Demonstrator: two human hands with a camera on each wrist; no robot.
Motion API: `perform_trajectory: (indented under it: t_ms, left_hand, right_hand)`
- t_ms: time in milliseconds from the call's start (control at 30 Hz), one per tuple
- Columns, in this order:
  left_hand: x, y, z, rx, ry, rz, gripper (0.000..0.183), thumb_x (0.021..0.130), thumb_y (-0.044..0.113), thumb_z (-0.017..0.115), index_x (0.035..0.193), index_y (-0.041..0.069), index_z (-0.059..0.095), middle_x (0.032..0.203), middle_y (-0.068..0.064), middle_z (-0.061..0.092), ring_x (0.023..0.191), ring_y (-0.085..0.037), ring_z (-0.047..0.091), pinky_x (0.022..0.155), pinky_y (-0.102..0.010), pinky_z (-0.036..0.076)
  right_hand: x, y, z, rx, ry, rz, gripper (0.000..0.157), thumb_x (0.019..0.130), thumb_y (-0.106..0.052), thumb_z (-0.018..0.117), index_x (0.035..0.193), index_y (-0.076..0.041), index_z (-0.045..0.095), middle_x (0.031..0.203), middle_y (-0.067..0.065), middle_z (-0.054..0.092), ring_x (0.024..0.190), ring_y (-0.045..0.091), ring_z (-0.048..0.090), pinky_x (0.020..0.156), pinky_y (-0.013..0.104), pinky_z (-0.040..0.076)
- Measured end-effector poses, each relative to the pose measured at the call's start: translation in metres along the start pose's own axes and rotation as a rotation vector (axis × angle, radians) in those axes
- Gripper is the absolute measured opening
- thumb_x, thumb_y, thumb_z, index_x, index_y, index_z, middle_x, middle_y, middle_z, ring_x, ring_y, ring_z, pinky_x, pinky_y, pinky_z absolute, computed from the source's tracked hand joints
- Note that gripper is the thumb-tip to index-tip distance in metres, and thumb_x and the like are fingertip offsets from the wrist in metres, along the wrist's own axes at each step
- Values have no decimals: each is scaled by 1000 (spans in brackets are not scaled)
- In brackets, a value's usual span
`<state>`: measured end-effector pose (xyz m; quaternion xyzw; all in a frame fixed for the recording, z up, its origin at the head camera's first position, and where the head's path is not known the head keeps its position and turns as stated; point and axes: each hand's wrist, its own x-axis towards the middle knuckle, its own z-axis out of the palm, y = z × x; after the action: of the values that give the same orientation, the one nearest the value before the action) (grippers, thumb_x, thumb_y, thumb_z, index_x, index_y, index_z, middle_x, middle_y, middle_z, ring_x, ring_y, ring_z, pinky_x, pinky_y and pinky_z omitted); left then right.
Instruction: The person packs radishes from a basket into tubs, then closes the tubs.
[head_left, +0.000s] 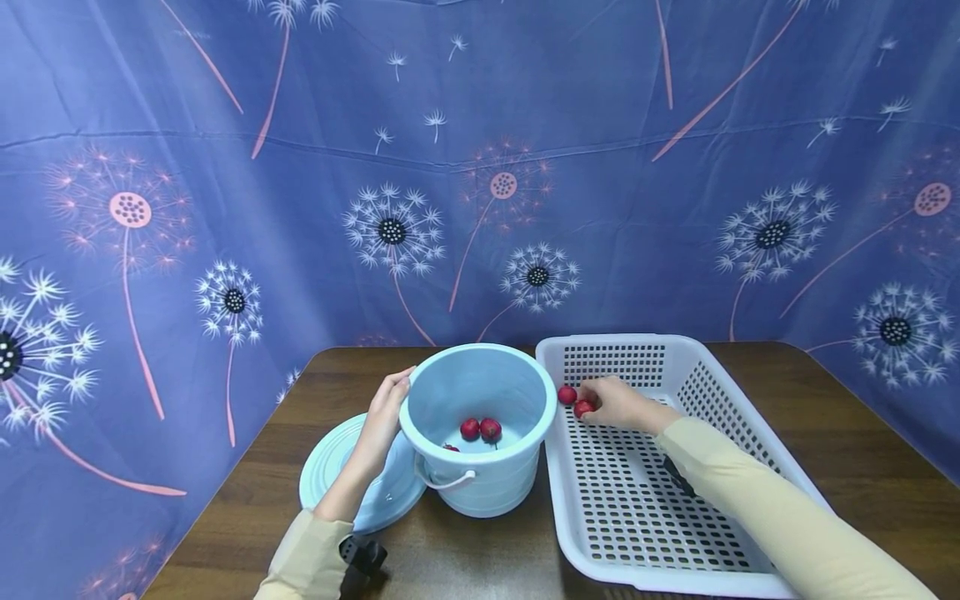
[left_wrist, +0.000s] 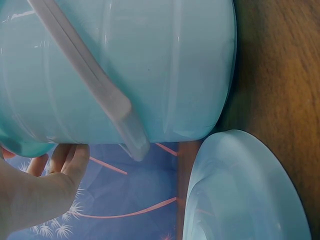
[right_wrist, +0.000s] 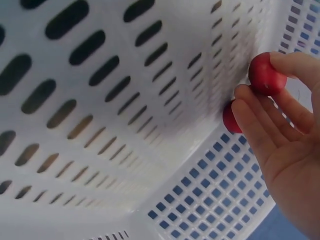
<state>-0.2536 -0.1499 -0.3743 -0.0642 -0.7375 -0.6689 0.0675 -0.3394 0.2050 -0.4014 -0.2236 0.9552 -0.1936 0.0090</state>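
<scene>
1. Currently, on my feed, the right hand (head_left: 622,405) pinches a small round red fruit (head_left: 582,409) inside the white perforated plastic basket (head_left: 675,577).
2. Pale-blue round plastic bucket (head_left: 491,493) stands to that hand's left.
3. Left hand (head_left: 385,414) touches the bucket; whether gripping, I cannot tell.

On the table (head_left: 255,508), a bucket (head_left: 487,487) was flanked by a lid (head_left: 392,493) on the left and a basket (head_left: 637,533) on the right. Fruits (head_left: 469,429) were contained in the bucket; two more fruits (head_left: 567,395) were located inside the basket's left side. A cloth (head_left: 615,217) was hung behind.
</scene>
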Motion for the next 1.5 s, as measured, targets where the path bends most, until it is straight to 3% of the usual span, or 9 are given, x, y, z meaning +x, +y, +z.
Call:
perform_trajectory:
  t_ms: [333,600,967,1500]
  left_hand:
    - [-1,1,0,-5,2,5,43,102,31,35,134,5,42,144,-12,40,130,-30,41,104,-50,35]
    - [-1,1,-2,-26,-9,13,42,101,31,36,134,5,42,146,-9,38,132,-28,39,105,-49,35]
    - [-1,0,-3,-24,-11,20,43,101,32,36,134,6,42,145,-10,39,130,-28,41,104,-49,37]
    - [1,-2,-4,-20,-9,15,42,101,33,36,134,7,43,144,-10,41,130,-28,42,104,-50,37]
  right_hand:
    - [-1,-1,-15,-20,79,-54,28,78,-11,71,104,0,69,83,4,67,67,11,53,60,25,47]
    - [-1,-2,-26,56,103,-12,25,79,-12,72,100,-1,65,86,5,67,78,16,62,70,32,54]
    - [-3,-9,-40,91,150,-27,26,81,-11,70,104,0,65,87,7,66,78,17,61,69,33,54]
    - [-12,-46,-68,145,226,-113,33,84,-17,69,113,-1,64,94,8,67,84,19,63,73,35,55]
